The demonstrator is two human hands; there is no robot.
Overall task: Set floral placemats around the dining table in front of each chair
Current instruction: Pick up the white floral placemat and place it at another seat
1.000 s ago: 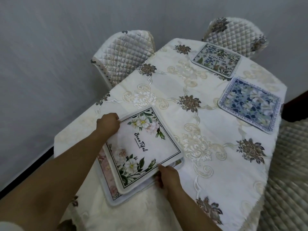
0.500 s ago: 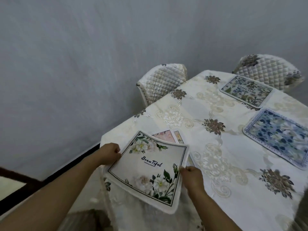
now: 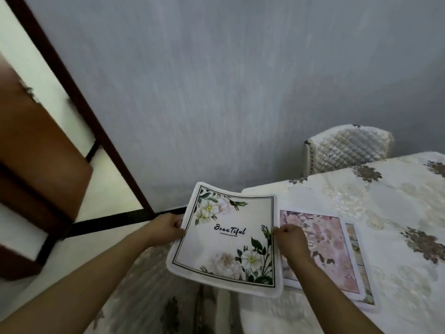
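White floral placemat (image 3: 228,237), centre, lettered "Beautiful": how is it held? (Student)

By its two side edges. The left hand (image 3: 166,229) pinches the left edge, with the thumb at the rim of the printed face. The right hand (image 3: 290,237) grips the right edge with its fingers curled into a fist round it. The mat is in the air, bowed slightly between the hands, with its printed face towards the camera. (Legend)

Where is it relative to the dining table (image 3: 265,189)? (Student)

Off the table's near left corner. Most of the mat lies beyond the table end, in front of the hanging cloth. Only its right margin overlaps the corner in this view. (Legend)

What lies on the table itself? (Student)

A pink floral placemat (image 3: 322,249) lies flat on the cream embroidered tablecloth (image 3: 390,237), just beside the right hand. The right forearm crosses its lower left corner. It rests on another placemat (image 3: 358,251), of which only a narrow strip shows along the right side, so the pattern cannot be told. (Legend)

And the surroundings? (Student)

A quilted chair (image 3: 346,148) stands at the table's far side, against the grey wall (image 3: 216,92). At left are a dark wooden frame (image 3: 79,102), slanting, and a blurred piece of brown wooden furniture (image 3: 36,153). (Legend)
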